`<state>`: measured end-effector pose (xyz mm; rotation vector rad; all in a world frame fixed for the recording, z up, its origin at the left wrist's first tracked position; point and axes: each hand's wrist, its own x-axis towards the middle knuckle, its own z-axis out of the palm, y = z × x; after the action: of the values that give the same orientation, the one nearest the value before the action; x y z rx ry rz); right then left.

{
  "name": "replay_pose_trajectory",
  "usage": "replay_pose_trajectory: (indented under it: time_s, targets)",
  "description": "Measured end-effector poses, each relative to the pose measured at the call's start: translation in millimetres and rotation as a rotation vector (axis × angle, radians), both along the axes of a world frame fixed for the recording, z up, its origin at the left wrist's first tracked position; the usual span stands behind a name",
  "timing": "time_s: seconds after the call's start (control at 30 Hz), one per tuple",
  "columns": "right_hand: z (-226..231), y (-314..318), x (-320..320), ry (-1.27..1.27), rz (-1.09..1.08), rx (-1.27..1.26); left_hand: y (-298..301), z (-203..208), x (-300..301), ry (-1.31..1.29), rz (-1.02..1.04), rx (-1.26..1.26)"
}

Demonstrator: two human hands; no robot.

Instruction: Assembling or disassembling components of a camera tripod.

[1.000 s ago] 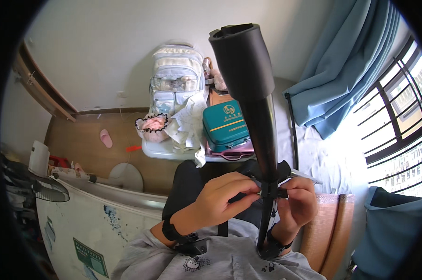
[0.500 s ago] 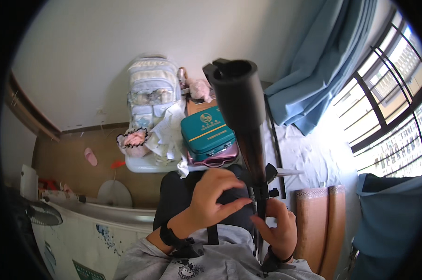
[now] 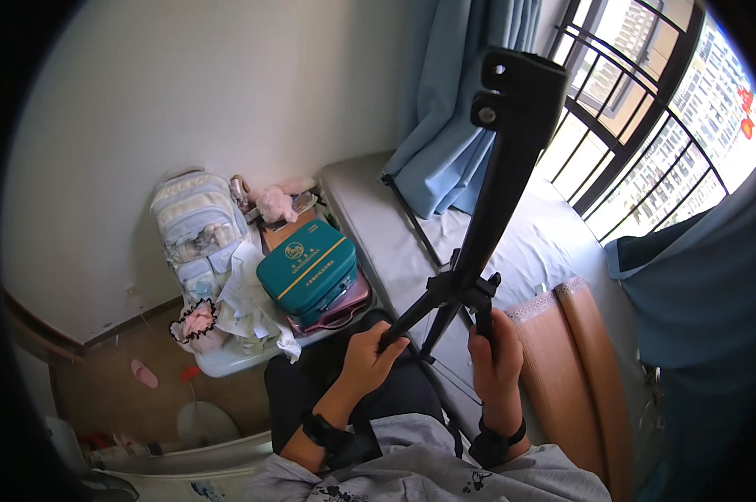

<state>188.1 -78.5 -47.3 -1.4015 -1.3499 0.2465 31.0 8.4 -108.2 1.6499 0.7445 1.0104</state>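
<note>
A black tripod stand (image 3: 507, 180) rises in front of me, its tube slanting up to the right. Two bolted lugs show at its upper end. Below, its legs branch from a hub (image 3: 460, 289). My left hand (image 3: 369, 358) is closed round the leg that points left. Closed as well, my right hand (image 3: 497, 360) grips the leg on the right side. A third leg hangs between them toward my lap.
A teal case (image 3: 307, 272) sits on a pink case, beside papers, a grey-white backpack (image 3: 198, 217) and a pink plush toy (image 3: 275, 203). Rolled brown mats (image 3: 562, 351) lie right on the grey bed (image 3: 378, 201). Blue curtains (image 3: 449, 142) hang by the barred window.
My view has turned right. The stand has tilted right, and its legs now spread apart. Both hands, earlier near the lower end with fingers apart, now grip separate legs.
</note>
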Motion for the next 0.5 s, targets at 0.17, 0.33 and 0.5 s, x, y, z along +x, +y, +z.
replay_pose_trajectory:
  time_s: [0.17,0.33,0.5]
  targets:
    - [-1.4,6.0,-6.7,0.196,0.014,0.079,6.5,10.3,2.9,0.021,0.044,0.056]
    - [5.6,9.5,-9.8,0.124,0.050,0.112,7.5,5.6,5.0,-0.087,0.063,0.004]
    - [5.7,18.9,-10.0,0.142,0.041,0.177,3.0,13.3,7.8,-0.126,0.118,0.019]
